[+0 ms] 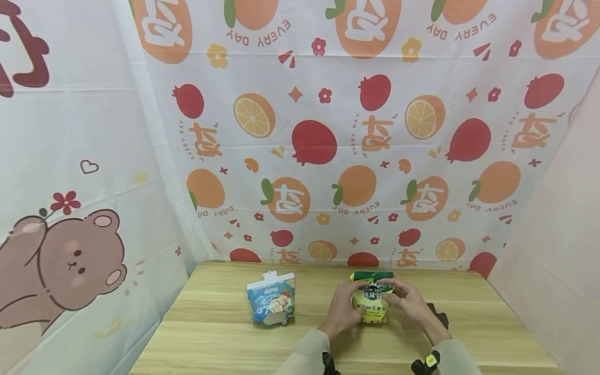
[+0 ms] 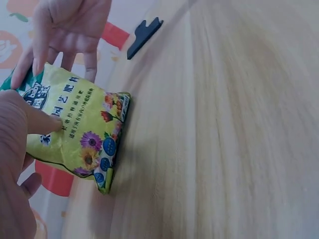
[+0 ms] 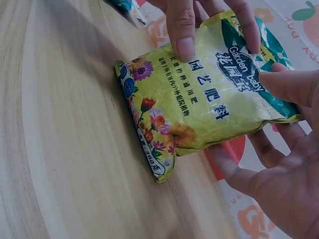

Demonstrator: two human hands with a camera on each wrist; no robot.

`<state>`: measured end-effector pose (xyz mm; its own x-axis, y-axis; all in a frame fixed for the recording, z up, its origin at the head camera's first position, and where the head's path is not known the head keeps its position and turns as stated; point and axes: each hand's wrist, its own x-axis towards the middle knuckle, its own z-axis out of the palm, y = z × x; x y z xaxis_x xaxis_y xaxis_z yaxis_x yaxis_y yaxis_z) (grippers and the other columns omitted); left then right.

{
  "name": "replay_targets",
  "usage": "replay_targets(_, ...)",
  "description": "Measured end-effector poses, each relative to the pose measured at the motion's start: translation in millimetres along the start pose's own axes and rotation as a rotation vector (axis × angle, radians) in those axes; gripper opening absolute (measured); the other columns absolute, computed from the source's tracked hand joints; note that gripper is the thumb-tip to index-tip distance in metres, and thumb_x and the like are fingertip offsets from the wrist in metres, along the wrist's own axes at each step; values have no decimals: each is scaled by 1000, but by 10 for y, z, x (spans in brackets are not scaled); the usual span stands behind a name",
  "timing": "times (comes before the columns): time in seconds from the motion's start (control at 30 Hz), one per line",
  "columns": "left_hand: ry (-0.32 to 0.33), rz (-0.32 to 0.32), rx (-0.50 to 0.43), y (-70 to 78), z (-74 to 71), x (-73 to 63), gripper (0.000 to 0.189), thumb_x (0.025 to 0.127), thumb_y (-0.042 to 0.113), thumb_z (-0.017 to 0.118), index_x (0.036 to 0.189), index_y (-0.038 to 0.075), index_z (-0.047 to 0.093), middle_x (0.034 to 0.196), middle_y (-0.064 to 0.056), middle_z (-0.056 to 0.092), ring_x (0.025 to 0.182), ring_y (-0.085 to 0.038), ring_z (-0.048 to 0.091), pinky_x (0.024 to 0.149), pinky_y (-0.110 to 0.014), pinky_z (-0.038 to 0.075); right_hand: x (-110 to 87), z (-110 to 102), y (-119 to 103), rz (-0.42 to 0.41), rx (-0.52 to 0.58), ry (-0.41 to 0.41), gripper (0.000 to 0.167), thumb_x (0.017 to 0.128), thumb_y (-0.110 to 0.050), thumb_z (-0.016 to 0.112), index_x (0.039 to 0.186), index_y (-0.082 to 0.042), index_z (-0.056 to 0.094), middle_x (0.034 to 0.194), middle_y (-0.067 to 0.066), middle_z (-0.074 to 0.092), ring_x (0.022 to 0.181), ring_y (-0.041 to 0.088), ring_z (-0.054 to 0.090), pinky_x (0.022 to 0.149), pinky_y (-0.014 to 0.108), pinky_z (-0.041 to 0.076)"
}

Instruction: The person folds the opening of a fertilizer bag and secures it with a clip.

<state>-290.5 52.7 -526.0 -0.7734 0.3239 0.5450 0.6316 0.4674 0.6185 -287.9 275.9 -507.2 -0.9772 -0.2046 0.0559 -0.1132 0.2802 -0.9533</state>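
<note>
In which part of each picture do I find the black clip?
Head: the black clip is at lower right, to the right of the yellow bag.
Left wrist: near the top, slightly left of centre.
Right wrist: not in it.
Shared landmark: the yellow bag.

Looks like a curtained-off tabletop booth, can't tell what building tbh. Got a pale wood-grain table [image 1: 225,341] hemmed in by a white fruit-print fabric backdrop [image 1: 344,135] and white bear-print side curtain [image 1: 89,198].

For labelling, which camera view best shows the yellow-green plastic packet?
The right wrist: the packet appears largest, its lettering clearest. The left wrist view shows it partly covered by the left hand; the head view, smallest.
</note>
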Motion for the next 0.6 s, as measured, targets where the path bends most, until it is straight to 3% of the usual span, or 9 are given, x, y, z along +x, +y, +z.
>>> replay_targets(0.1,-33,-67,-143,22,-24,28,53,78,-4,79,125,19,70,123,-2,72,109,-22,60,93,-31,49,-1,-1,-5,-3,-7,4,49,95,-23,71,138,-4,58,154,24,46,130,28,57,99,44,55)
replay_targets(0.2,-71,-149,-266,45,-50,52,46,81,-4,75,122,18,72,125,-4,71,115,-23,61,93,-35,51,-8,13,-7,-4,-29,19,48,94,-22,71,137,-6,59,154,22,48,133,34,55,105,53,50)
replay_targets(0.3,-88,-229,-346,57,-66,74,43,84,-4,73,119,22,74,127,-1,71,120,-22,61,96,-43,53,-12,22,-2,1,-42,27,48,94,-22,71,138,-8,59,155,20,48,139,43,49,111,66,40)
replay_targets(0.4,-88,-276,-389,67,-76,97,42,85,-2,73,118,24,75,128,0,71,122,-22,61,99,-44,53,-12,17,5,-6,-46,14,50,94,-22,71,139,-8,57,154,21,48,138,42,50,111,70,36)
replay_targets(0.5,-86,-282,-411,77,-84,116,40,86,0,74,119,24,75,130,-3,71,122,-21,61,97,-37,54,-10,9,13,-19,-52,1,50,94,-22,71,140,-7,57,153,22,49,132,36,56,111,67,39)
replay_targets(0.6,-94,-282,-428,85,-92,126,38,87,1,74,119,22,75,131,-6,70,114,-19,60,81,-25,52,-10,8,22,-32,-61,-3,49,94,-21,71,138,-6,58,152,22,50,129,31,58,110,66,40)
